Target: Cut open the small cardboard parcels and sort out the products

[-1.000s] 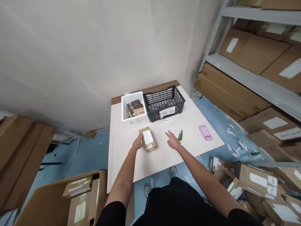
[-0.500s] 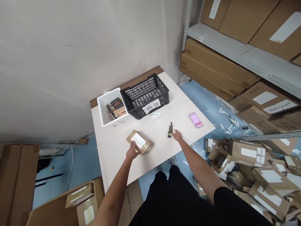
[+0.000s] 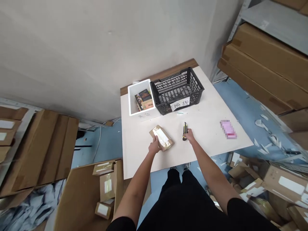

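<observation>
On the white tabletop, a small taped cardboard box (image 3: 166, 142) with a white label lies at an angle. My left hand (image 3: 154, 147) grips its left near side, thumb on top. To the right of the box, my right hand (image 3: 190, 135) has its fingers closed on a black and yellow utility knife (image 3: 184, 131), which points away from me. Behind the box stands a white bin (image 3: 130, 102) holding several books or packets. Beside that bin is a black plastic crate (image 3: 201, 93) with a handwritten paper sign.
A pixelated pink item (image 3: 228, 129) lies at the right of the table (image 3: 137, 154). Below left, a large carton (image 3: 77, 192) holds small boxes. Cartons (image 3: 284, 183) pile up at lower right, and a shelf (image 3: 276, 24) with long boxes stands at right.
My right hand has reached the utility knife and closed on it. My left hand stays on the box. The view has swung left, shifting the table rightward in the picture.
</observation>
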